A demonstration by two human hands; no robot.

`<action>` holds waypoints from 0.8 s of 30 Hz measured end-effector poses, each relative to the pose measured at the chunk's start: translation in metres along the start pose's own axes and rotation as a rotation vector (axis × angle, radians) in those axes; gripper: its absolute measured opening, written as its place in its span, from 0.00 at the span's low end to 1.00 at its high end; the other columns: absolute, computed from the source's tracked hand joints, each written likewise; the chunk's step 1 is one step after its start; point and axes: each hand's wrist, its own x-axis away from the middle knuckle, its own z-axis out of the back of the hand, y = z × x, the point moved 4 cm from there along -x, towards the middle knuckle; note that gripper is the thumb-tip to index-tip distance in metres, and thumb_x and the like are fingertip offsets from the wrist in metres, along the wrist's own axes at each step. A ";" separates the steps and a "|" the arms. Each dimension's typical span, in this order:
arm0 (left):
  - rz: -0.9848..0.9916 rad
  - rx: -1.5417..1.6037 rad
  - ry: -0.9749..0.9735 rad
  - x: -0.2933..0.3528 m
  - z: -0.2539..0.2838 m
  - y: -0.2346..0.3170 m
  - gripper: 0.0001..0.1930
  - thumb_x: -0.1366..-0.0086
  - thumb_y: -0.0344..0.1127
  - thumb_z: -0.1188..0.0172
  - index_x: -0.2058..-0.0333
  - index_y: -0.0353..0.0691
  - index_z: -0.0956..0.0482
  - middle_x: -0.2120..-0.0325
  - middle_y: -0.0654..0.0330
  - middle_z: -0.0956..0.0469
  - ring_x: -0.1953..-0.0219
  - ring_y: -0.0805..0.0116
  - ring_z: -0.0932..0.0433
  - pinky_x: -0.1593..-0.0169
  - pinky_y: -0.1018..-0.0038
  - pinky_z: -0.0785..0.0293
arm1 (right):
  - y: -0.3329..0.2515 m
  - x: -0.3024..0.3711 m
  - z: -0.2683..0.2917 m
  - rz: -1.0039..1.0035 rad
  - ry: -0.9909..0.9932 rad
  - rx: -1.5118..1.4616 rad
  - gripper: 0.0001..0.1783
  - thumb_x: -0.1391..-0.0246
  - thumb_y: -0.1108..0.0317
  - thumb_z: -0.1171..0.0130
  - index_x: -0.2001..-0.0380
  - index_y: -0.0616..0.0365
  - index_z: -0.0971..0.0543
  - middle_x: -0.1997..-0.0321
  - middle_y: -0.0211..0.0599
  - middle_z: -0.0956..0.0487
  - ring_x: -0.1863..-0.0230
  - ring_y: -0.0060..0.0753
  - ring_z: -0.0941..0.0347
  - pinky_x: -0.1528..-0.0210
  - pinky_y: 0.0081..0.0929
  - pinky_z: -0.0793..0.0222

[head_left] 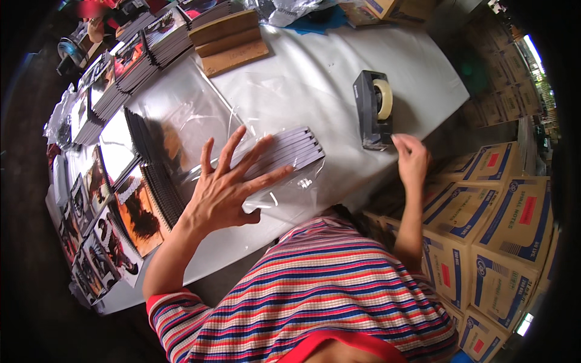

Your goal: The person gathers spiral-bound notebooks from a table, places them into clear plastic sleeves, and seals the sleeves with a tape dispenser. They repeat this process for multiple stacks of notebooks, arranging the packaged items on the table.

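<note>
A stack of notebooks (287, 151), its page edges and dark binding corners showing, lies in clear plastic wrap (302, 181) on the table. Over its left end my left hand (227, 184) is spread wide, fingers apart and holding nothing; the index finger runs along the near side of the stack. Whether the palm presses on it I cannot tell. A black tape dispenser (368, 112) with a roll of yellowish tape (383, 100) stands to the right. At the dispenser's near end my right hand (413, 158) is closed in a pinch; what is between the fingertips is too small to make out.
Spiral notebooks (145, 212) and piles of notebooks (130, 66) line the table's left side. Clear plastic sheets (187, 115) lie beside them. A brown cardboard piece (233, 45) sits at the back. Stacked cartons (508, 218) stand right of the white-covered table (417, 60).
</note>
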 end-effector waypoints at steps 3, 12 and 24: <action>-0.031 -0.021 0.009 0.001 0.003 -0.001 0.57 0.73 0.50 0.25 0.42 0.84 0.48 0.35 0.69 0.54 0.33 0.53 0.63 0.38 0.38 0.67 | -0.140 -0.013 0.005 0.445 -0.834 -0.555 0.27 0.52 0.72 0.42 0.46 0.60 0.31 0.84 0.36 0.23 0.82 0.13 0.32 0.76 0.15 0.36; -0.003 0.004 0.010 -0.002 0.003 -0.001 0.55 0.74 0.46 0.27 0.42 0.84 0.46 0.34 0.69 0.56 0.33 0.50 0.67 0.39 0.37 0.72 | -0.229 -0.036 -0.019 0.801 -0.635 0.428 0.58 0.75 0.61 0.27 0.36 0.48 0.47 0.71 0.42 0.21 0.67 0.44 0.23 0.63 0.36 0.29; 0.001 0.248 0.213 -0.001 -0.013 -0.013 0.26 0.54 0.46 0.33 0.53 0.67 0.24 0.37 0.63 0.48 0.33 0.45 0.67 0.43 0.32 0.69 | -0.205 0.032 0.003 1.400 0.011 -0.505 0.07 0.63 0.64 0.34 0.75 0.39 0.17 0.51 0.25 0.24 0.49 0.26 0.32 0.43 0.44 0.59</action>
